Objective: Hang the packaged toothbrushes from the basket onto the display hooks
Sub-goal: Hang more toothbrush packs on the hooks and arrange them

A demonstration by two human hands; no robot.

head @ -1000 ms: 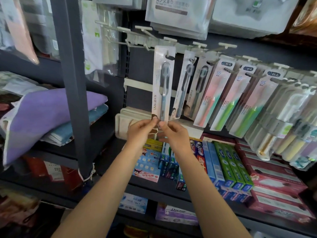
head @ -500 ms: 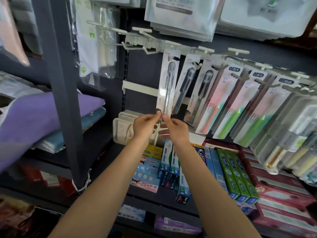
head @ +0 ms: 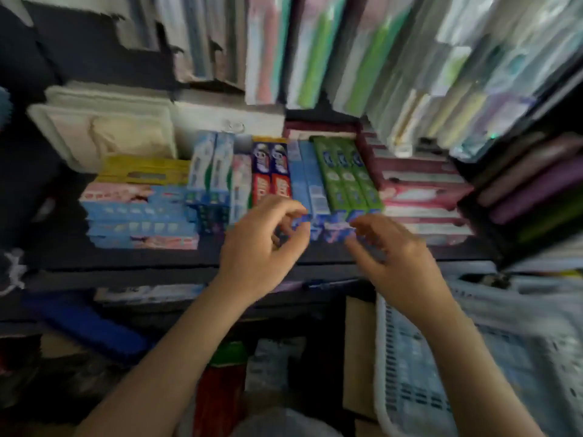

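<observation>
Left hand (head: 258,247) and right hand (head: 397,260) empty, fingers loosely curled.

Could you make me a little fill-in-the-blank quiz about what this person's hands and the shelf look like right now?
1. Both the left hand and the right hand hold ____.
2. The white basket sits at the lower ____ of the picture.
3. The green toothpaste boxes lie on the shelf, to the right of the ____ boxes.

Missing words: nothing; right; blue
</observation>
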